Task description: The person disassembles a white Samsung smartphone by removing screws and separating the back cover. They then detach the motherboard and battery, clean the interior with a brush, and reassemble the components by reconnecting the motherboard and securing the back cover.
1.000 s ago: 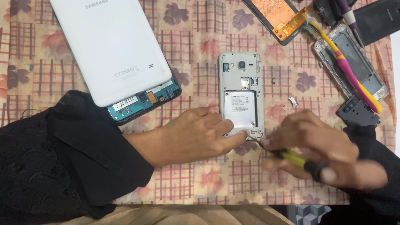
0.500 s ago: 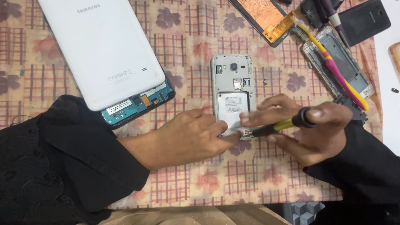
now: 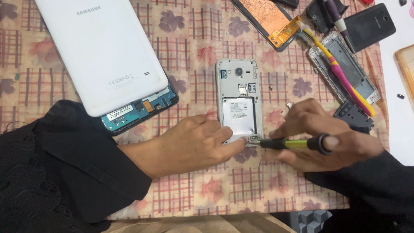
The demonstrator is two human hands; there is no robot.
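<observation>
A white phone [image 3: 238,99] lies face down with its back cover off, showing the battery bay and camera. My left hand [image 3: 196,140] rests flat on the cloth, its fingertips pressing the phone's bottom edge. My right hand [image 3: 321,136] grips a small screwdriver [image 3: 293,143] with a yellow-green and black handle. The tool lies almost level, its tip at the phone's lower right corner.
A white tablet [image 3: 101,54] with its cover partly lifted off a blue circuit board lies at upper left. A phone frame [image 3: 345,71] with a yellow and pink toothbrush [image 3: 340,71], an orange-backed screen [image 3: 269,19], a black back cover [image 3: 371,26] and small black parts sit at upper right on the patterned tablecloth [image 3: 194,190].
My right hand has swung the screwdriver from a low angle to nearly level and brought its tip to the phone's lower right corner. My left hand stays on the phone's bottom edge.
</observation>
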